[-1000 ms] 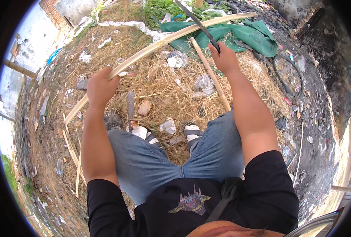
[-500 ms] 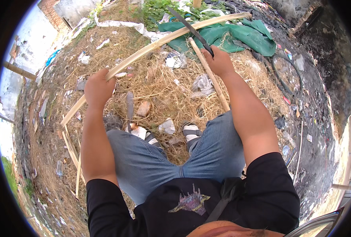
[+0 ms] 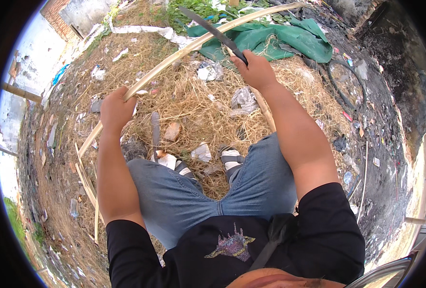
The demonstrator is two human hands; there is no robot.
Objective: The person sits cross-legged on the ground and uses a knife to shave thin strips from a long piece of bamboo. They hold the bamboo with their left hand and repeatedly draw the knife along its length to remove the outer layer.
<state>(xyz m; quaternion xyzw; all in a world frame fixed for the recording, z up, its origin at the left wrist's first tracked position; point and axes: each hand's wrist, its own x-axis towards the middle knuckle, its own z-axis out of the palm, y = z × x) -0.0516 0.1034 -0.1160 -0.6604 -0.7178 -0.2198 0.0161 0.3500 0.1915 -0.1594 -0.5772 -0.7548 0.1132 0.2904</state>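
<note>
My left hand (image 3: 118,110) is closed around a long, pale, curved strip of split bamboo or wood (image 3: 170,62), which arcs from beside my left forearm up to the far right. My right hand (image 3: 257,72) grips the handle of a machete (image 3: 206,25). Its dark blade points up and left and crosses the strip, though I cannot tell whether they touch. Partly hidden by my right hand and forearm, a pale round pole (image 3: 263,110) slopes down to my right knee.
Dry straw (image 3: 189,101) with litter covers the ground. Beyond my hands lies green sheeting (image 3: 289,41). A grey blade-like piece (image 3: 156,129) stands near my left knee. Loose strips (image 3: 86,180) lie beside my left forearm; a dark hose (image 3: 335,89) curls at right.
My right hand and the machete have shifted left and slightly up, so the blade crosses the strip farther left. The strip has moved up slightly at its middle, and my left hand still holds it.
</note>
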